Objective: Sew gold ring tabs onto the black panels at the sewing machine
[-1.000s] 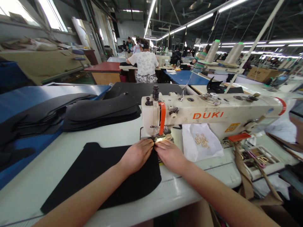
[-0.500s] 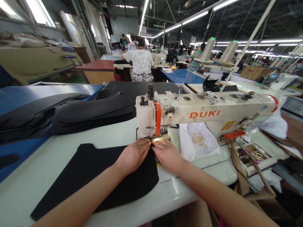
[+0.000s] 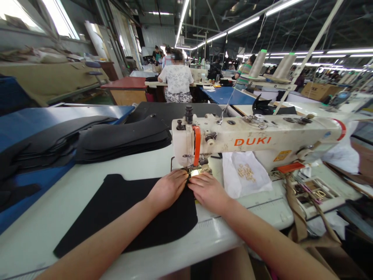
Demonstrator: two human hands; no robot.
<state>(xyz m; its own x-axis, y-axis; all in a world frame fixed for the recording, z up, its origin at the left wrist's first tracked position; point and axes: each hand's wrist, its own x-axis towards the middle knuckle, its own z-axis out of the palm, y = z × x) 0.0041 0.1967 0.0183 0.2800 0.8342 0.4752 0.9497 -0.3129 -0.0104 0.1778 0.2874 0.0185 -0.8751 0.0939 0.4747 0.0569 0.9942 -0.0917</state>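
Cloth (image 3: 116,202) is stretching lengthwise left and nearward from the fingertips (image 3: 183,175) — left hand (image 3: 166,191) lying over it, right hand (image 3: 210,192) by its edge; fingers bunching, grip unclear.

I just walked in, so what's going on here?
A person's left hand lies on a flat black piece, and the right hand is close beside the left, both at the needle end of a white sewing machine. The black piece is spread on the pale table. To the right, small gold-coloured bits lie on a white sheet; to the left, black pieces are stacked.
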